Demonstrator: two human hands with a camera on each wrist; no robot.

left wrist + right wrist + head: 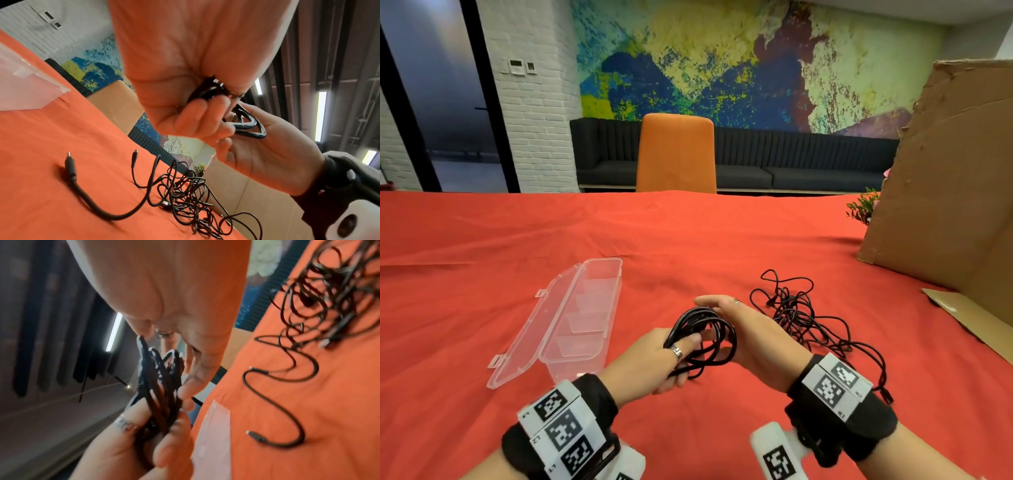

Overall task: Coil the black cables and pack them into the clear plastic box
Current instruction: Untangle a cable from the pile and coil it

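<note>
In the head view, lower centre of the frame, the left hand [654, 359] holds a coiled black cable [705, 337] with thumb and fingers curled round one side of the loops, while the right hand [753, 332] meets the other side of the coil with its fingers stretched forward; whether that grip is closed on the loops cannot be told here. Left of the hands the clear plastic box [582, 322] lies open on the red tabletop [482, 240], its compartments holding nothing, lid folded out further left. A tangle of loose black cables [798, 318] sits right of centre, so by my judgement one cable is nearly coiled, none is packed, and the pile remains. The only markings are square black-and-white codes on the wristbands, which spell no readable word. In the left wrist view, the left grip is closed on the bundled loops at centre right, the right palm [273, 154] open beneath them; two plug ends [69, 160] lie free on the cloth at lower left. In the right wrist view, blurred, the coil [160, 386] hangs at centre between both hands, the right fingertips [187, 391] touching it.
</note>
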